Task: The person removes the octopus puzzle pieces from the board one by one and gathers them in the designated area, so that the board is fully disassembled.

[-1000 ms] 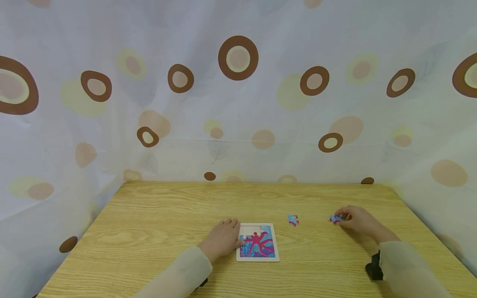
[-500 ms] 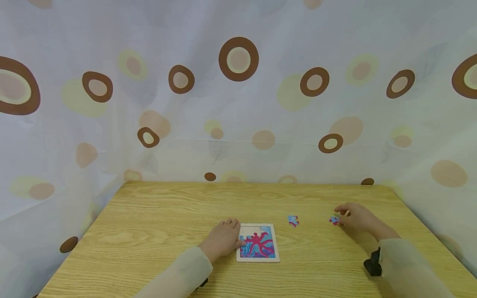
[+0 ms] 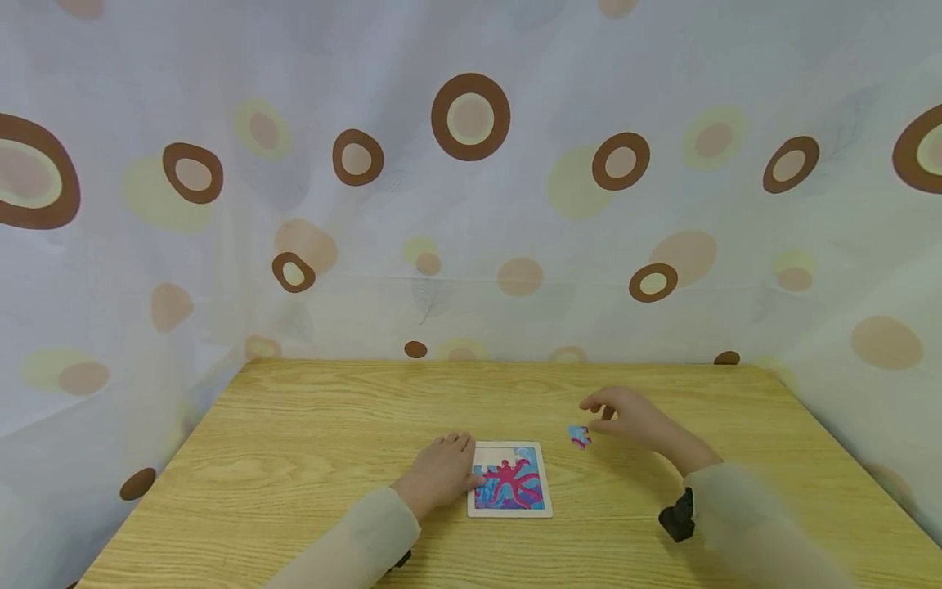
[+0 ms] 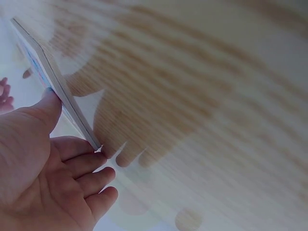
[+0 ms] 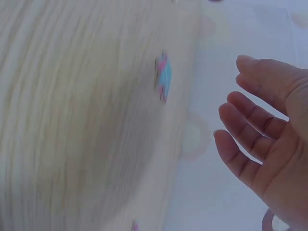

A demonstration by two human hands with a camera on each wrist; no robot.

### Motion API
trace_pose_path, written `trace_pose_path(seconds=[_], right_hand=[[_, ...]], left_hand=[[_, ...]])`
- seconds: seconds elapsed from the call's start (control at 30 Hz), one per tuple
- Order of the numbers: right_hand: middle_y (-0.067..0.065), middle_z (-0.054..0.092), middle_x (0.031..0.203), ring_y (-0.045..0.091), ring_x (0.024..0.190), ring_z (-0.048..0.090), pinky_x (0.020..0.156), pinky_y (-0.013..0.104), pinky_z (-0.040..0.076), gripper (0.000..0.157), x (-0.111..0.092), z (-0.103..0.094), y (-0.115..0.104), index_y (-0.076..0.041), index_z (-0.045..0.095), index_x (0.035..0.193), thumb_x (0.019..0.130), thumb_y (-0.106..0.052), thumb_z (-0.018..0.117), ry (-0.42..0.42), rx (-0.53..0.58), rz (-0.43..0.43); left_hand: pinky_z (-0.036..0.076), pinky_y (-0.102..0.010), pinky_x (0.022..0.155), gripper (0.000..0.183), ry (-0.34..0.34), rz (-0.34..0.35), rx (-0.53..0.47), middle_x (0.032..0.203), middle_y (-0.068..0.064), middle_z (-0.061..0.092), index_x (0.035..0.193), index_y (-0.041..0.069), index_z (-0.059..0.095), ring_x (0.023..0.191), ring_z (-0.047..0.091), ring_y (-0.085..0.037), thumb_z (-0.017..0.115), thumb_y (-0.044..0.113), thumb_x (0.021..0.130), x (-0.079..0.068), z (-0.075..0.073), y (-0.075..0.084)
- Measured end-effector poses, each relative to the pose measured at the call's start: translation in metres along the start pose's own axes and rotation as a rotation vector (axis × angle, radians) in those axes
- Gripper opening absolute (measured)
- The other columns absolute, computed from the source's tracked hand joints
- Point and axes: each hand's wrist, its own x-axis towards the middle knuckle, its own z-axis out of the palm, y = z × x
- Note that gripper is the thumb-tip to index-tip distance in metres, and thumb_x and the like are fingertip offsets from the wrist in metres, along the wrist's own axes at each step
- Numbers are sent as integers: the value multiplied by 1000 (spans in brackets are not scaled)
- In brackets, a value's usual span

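Clock positions refer to each view separately; 12 is the top edge.

Head view: the right hand point(image 3: 634, 419) is above the wooden table point(image 3: 309, 442), thumb and index finger parted. The loose puzzle piece point(image 3: 579, 437) lies flat at 7 o'clock from the index fingertip, just beside the thumb tip. Its outline is nearly square; the slightly longer axis runs from 11 to 5 o'clock. The right hand is the nearer hand. The left hand point(image 3: 440, 473) rests at the 9 o'clock side of the puzzle tray point(image 3: 509, 514), thumb over the rim. The tray lies at 8 o'clock from the piece; pale backing shows toward its 11 o'clock corner.

Left wrist view: the thumb rests on the tray's face; the other fingers are relaxed, the index finger by the tray's corner. Blurred fingers, judged to be the right hand's, appear at 9 o'clock.

Right wrist view: fingers spread and gently bent, thumb parted, nothing held. A piece, judged to be the same one, lies at 9 o'clock from the fingertips, apart from them, long axis 12 to 6. A second piece point(image 5: 135, 225) is cut off at 6 o'clock.
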Motion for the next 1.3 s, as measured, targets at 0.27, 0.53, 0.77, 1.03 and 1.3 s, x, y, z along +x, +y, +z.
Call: trace_pose_path(seconds=[0.27,0.53,0.77,1.03,1.3], right_hand=[[7,58,98,14,76,54,63,29,48,27,17,32,-29,0,62,111,87,-9,64,-89,47,-35],[-1,54,87,9,67,48,59,25,45,19,26,59,-51,-6,67,103,84,-8,67,-170,77,-60],[-2,51,81,8,65,45,55,22,43,12,31,69,-54,-9,68,94,82,-10,70,-189,64,-71],[-2,49,81,10,67,46,57,24,44,10,32,73,-55,-11,66,88,81,-7,71,-176,50,-52],[0,44,91,12,66,44,55,24,41,11,29,73,-58,-14,64,88,82,-7,70,-156,53,-9]], left_hand=[[32,-35,103,62,21,16,12,137,-12,44,137,0,42,127,38,-25,48,44,93,-1,0,1],[32,-35,104,63,18,5,-5,137,-12,44,137,1,42,127,38,-25,49,44,92,0,0,0],[32,-35,104,63,24,3,-12,137,-12,44,136,0,43,127,38,-25,50,44,92,1,2,0],[32,-35,104,62,27,-1,2,136,-12,45,136,0,43,126,39,-25,50,43,92,1,2,0],[31,-35,104,63,23,-7,10,137,-12,44,137,0,42,127,38,-24,50,44,92,1,4,1]])
